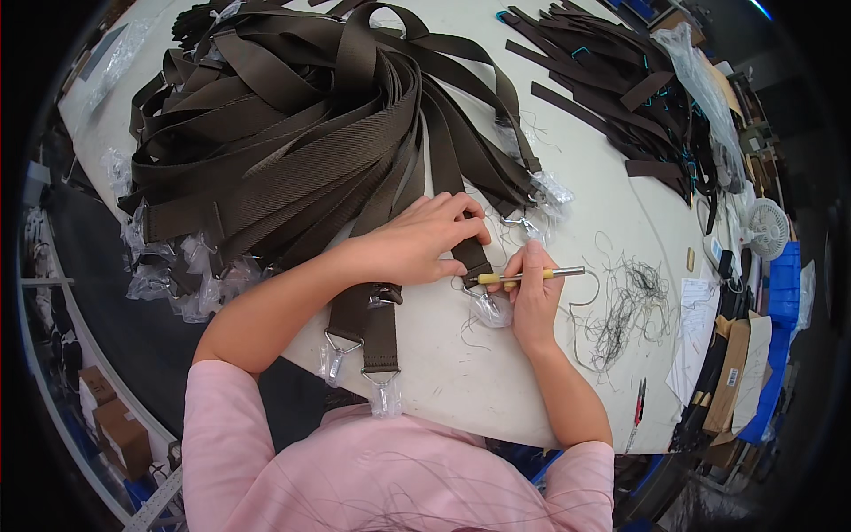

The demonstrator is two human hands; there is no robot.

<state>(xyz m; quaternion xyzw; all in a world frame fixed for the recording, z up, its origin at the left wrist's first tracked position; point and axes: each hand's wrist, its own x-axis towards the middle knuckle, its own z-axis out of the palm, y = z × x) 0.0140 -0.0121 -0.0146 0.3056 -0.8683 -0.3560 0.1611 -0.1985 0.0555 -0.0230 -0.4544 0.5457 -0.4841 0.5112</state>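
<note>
My left hand (425,239) lies over a dark brown webbing strap (450,168), its bent fingers and thumb holding the strap against the table. At that strap's near end hangs a metal ring wrapped in clear plastic (490,310). In my right hand (534,306) is a pen-shaped tool (487,278) with a yellow grip and a metal rear end, which a thin cord appears to join. Its left tip meets the strap end or is just above it; contact is hard to tell. Beneath my left forearm, another strap (381,332) ends in a plastic-wrapped metal ring.
A large heap of brown straps (292,133) covers the table's left and back. More dark strips with blue bits (620,75) lie at the back right. Loose thread clippings (625,310), red-handled snips (639,401), papers (694,332), a small white fan (768,229) and blue bins (784,284) are to the right.
</note>
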